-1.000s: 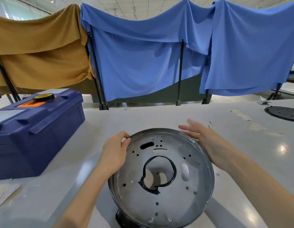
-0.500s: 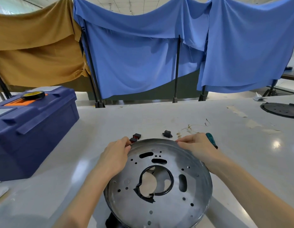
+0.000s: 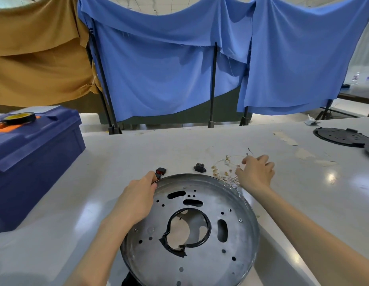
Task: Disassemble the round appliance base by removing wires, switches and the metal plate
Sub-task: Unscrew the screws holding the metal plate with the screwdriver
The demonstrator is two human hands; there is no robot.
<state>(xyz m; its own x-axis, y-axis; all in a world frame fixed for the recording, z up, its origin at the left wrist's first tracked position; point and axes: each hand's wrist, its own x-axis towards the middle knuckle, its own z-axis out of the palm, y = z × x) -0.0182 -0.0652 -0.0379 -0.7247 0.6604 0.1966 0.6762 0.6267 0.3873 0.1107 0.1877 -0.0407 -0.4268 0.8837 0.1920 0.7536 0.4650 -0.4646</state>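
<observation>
Steel, dull grey and smudged, makes up the metal plate [image 3: 237, 244]: a shallow round dish with a raised rim, its flat face punched with small round holes and a few oblong slots. The large opening at its middle is edged by a black ring [image 3: 209, 226], which is ragged and torn at its lower left. The plate fills the lower middle of the view, over the glossy white counter [image 3: 117, 153], and a dark part [image 3: 130, 280] shows just under its near edge.

The left grip [image 3: 136, 201] is clenched on the plate's upper-left rim, fingers curled over the edge. The right grip [image 3: 255, 172] is off the plate, just past its far-right rim. Its fingers are bent down over a loose tangle of thin pale wires [image 3: 226, 172] tipped with small brass-coloured terminals. Whether it pinches any of them I cannot tell.

Just beyond the far rim lie two small boxy black parts. The red-rocker switch [image 3: 160, 171] is beside the left fingertips, and the second switch [image 3: 199, 167] lies between it and the wires.

Well to the left stands a moulded blue plastic toolbox [image 3: 35, 157] with an orange inlay and a tape roll [image 3: 19, 117] on its lid. A flat black disc [image 3: 342, 136] lies at the far right. Behind the counter, soft blue cloths [image 3: 169, 69] and an ochre cloth [image 3: 35, 58] hang in folds.
</observation>
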